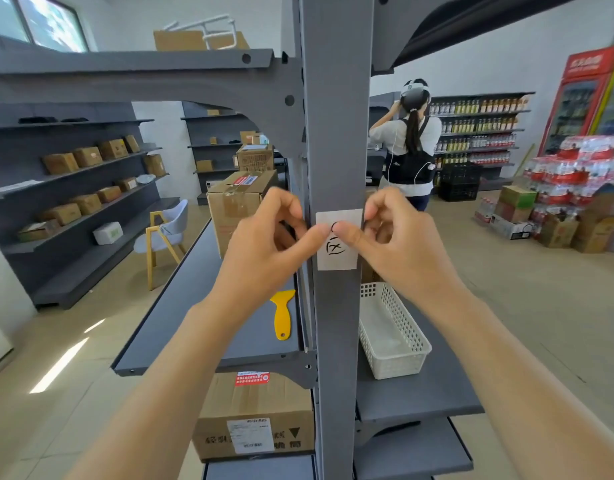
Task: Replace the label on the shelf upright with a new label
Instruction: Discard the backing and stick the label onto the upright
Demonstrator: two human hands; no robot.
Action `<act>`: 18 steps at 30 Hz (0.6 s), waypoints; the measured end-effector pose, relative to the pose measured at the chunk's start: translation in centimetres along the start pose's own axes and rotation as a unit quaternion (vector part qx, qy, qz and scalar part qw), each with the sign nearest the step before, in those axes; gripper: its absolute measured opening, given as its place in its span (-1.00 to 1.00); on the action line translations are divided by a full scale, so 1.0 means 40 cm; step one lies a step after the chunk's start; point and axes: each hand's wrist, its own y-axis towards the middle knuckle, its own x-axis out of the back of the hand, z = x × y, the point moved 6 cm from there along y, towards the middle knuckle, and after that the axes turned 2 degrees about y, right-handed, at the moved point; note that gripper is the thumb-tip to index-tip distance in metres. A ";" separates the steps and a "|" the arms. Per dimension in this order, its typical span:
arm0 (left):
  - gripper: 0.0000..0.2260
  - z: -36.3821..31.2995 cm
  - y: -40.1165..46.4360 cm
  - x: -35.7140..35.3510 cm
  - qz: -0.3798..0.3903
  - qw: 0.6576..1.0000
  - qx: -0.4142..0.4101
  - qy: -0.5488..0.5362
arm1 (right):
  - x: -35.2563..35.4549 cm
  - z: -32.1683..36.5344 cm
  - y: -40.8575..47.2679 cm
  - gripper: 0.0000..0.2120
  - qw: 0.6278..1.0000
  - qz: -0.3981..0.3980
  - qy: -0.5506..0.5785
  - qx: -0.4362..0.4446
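Observation:
A white paper label with black handwritten characters sits flat on the grey shelf upright at chest height. Both thumbs press on its upper middle, tips nearly touching. My left hand comes in from the left with its fingers curled beside the upright's left edge. My right hand comes in from the right, fingers curled at the label's right edge. The thumbs hide part of the top character. A yellow plastic scraper lies on the shelf board left of the upright, below my left hand.
A white perforated basket stands on the shelf board right of the upright. Cardboard boxes sit on the left board and on the shelf below. A person with a backpack stands beyond, back turned. A chair stands in the left aisle.

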 end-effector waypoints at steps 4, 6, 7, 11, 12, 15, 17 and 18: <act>-0.73 -0.022 0.038 0.011 -0.012 0.995 -0.022 0.093 | 0.020 0.015 0.044 -0.62 1.000 -0.009 -0.020 -0.011; -0.74 -0.013 0.036 0.015 -0.010 0.994 -0.020 0.105 | 0.022 0.000 0.044 -0.68 0.999 0.008 -0.010 -0.029; -0.75 -0.007 0.032 0.016 -0.010 0.994 -0.018 0.103 | 0.021 -0.008 0.040 -0.71 0.999 0.017 -0.008 -0.036; -0.75 0.012 0.000 -0.005 0.001 0.994 -0.037 0.101 | 0.003 -0.028 0.007 -0.72 0.998 0.036 0.004 -0.043; -0.73 0.014 -0.009 -0.015 0.011 0.993 -0.045 0.108 | -0.003 -0.034 -0.002 -0.70 0.998 0.037 0.004 -0.045; -0.66 0.032 -0.030 -0.031 0.027 0.996 -0.035 0.079 | -0.025 -0.049 -0.028 -0.65 0.997 0.059 -0.017 -0.049; -0.61 0.041 -0.041 -0.034 0.031 0.996 -0.035 0.073 | -0.032 -0.060 -0.042 -0.59 0.996 0.066 -0.015 -0.055; -0.61 0.042 -0.045 -0.035 0.032 0.996 -0.037 0.075 | -0.033 -0.064 -0.046 -0.57 0.996 0.066 -0.014 -0.056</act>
